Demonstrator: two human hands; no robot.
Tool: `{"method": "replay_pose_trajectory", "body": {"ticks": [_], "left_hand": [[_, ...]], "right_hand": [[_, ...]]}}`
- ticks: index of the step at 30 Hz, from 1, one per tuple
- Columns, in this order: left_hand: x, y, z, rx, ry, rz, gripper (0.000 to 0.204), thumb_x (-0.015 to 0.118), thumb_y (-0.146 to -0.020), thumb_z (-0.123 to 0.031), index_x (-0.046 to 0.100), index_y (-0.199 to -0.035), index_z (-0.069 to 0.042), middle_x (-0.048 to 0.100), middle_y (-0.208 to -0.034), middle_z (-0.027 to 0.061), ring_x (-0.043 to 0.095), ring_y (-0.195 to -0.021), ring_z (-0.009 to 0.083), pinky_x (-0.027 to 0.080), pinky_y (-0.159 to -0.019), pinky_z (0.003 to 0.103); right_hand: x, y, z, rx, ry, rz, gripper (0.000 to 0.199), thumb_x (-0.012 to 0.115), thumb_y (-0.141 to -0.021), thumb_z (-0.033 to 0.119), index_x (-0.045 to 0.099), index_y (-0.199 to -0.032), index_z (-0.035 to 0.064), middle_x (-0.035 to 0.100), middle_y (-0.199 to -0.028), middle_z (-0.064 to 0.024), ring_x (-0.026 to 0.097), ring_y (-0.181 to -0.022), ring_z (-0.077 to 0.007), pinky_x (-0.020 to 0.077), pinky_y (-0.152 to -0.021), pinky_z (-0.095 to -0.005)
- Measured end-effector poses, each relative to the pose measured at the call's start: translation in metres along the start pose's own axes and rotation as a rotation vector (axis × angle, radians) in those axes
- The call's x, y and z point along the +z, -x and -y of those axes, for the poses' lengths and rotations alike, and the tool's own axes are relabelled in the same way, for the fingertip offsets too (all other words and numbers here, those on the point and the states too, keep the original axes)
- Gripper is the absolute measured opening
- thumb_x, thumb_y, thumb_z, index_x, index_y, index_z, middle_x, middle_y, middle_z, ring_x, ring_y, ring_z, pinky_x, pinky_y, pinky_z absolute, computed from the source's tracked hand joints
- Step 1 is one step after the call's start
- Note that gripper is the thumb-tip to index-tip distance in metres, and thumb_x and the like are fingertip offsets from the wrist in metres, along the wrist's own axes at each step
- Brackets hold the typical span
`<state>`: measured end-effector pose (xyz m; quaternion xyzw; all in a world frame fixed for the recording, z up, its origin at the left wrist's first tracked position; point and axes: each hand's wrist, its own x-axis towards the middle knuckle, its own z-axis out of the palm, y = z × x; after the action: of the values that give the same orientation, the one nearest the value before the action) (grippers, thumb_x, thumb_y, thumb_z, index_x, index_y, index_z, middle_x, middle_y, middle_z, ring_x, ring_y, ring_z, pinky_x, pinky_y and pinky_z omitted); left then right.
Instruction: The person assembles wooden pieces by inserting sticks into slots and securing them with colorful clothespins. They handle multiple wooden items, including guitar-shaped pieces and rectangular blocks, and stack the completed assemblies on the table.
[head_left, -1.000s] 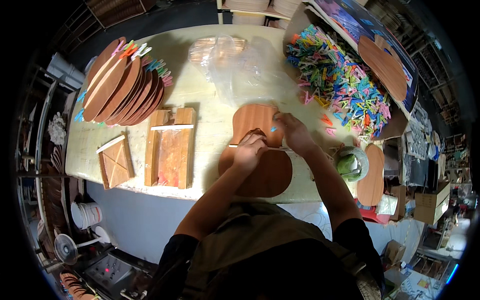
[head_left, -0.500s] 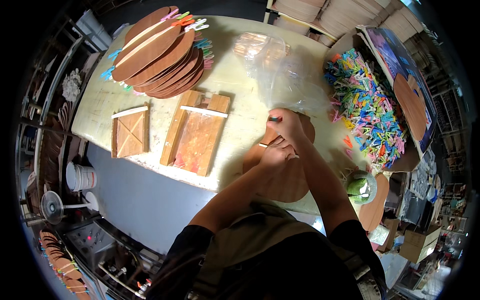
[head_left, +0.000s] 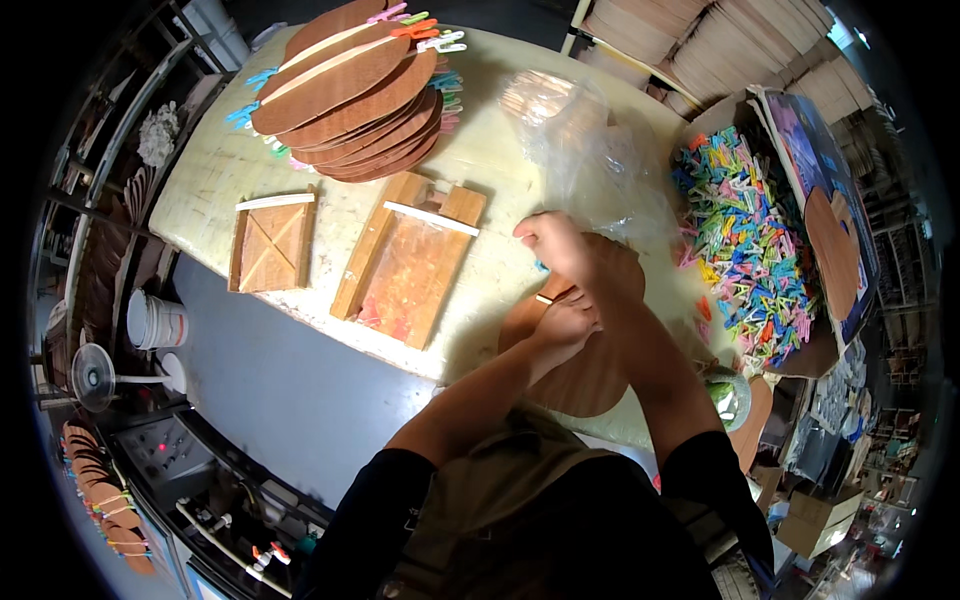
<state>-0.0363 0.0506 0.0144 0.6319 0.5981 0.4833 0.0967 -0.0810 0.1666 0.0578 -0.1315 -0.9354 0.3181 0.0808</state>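
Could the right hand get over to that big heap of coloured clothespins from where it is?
Probably yes. The right hand rests on the wooden board, and only a crumpled clear plastic bag lies near the way to the clothespins.

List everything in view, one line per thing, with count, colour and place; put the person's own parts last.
Guitar-shaped board: one, brown, table's near edge, under both hands.
Board stack: several, brown, clipped with coloured pegs, far left of table.
Long wooden frame: one, tan with orange centre, mid table.
Square frame: one, tan, crossed slats, left of the long frame.
Plastic bag: one, clear, far side of table.
Clothes pegs: a large pile, many colours, in a box at right.
Table: one, pale cream.
Bucket: one, white, floor at left.
Fan: one, pale, floor at left.
Left hand: on the board.
Right hand: at the board's far end; a blue bit shows beside it.
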Motion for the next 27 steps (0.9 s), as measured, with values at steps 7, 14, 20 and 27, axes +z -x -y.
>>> {"method": "replay_pose_trajectory", "body": {"ticks": [7, 14, 20, 27], "left_hand": [[0.004, 0.0, 0.002, 0.084, 0.084, -0.186, 0.017, 0.062, -0.07, -0.006, 0.062, -0.086, -0.004, 0.06, -0.096, 0.0127, 0.056, -0.097, 0.0284, 0.045, -0.083, 0.037], [0.035, 0.02, 0.026, -0.051, 0.13, -0.05, 0.021, 0.057, -0.071, 0.001, 0.062, -0.091, -0.004, 0.061, -0.095, 0.0144, 0.058, -0.093, 0.0299, 0.047, -0.08, 0.038], [0.01, 0.005, 0.005, -0.009, 0.322, -0.247, 0.025, 0.055, -0.071, 0.004, 0.062, -0.093, -0.004, 0.062, -0.097, 0.0141, 0.057, -0.097, 0.031, 0.046, -0.082, 0.037], [0.022, 0.015, 0.013, -0.13, 0.573, -0.126, 0.021, 0.059, -0.078, 0.0, 0.062, -0.099, -0.003, 0.059, -0.11, 0.0122, 0.054, -0.105, 0.0264, 0.043, -0.087, 0.035]], "right_hand": [[-0.004, -0.012, 0.011, 0.0, 0.601, 0.162, 0.02, 0.069, -0.069, 0.017, 0.066, -0.087, 0.0083, 0.066, -0.089, -0.0102, 0.058, -0.09, -0.0281, 0.0419, -0.083, -0.0365], [0.03, -0.013, 0.006, 0.174, 0.732, 0.3, 0.047, 0.069, -0.073, 0.039, 0.057, -0.099, 0.0025, 0.065, -0.093, -0.0148, 0.058, -0.095, -0.0303, 0.0431, -0.085, -0.0399], [0.023, -0.036, 0.006, 0.426, 0.536, 0.095, 0.05, 0.063, -0.079, 0.044, 0.056, -0.103, 0.0009, 0.063, -0.1, -0.0179, 0.061, -0.091, -0.0338, 0.0486, -0.08, -0.0411], [0.048, -0.044, -0.032, 0.345, 0.334, 0.271, 0.047, 0.069, -0.078, 0.035, 0.059, -0.106, -0.0008, 0.064, -0.093, -0.0179, 0.063, -0.081, -0.0294, 0.0493, -0.072, -0.0377]]}}
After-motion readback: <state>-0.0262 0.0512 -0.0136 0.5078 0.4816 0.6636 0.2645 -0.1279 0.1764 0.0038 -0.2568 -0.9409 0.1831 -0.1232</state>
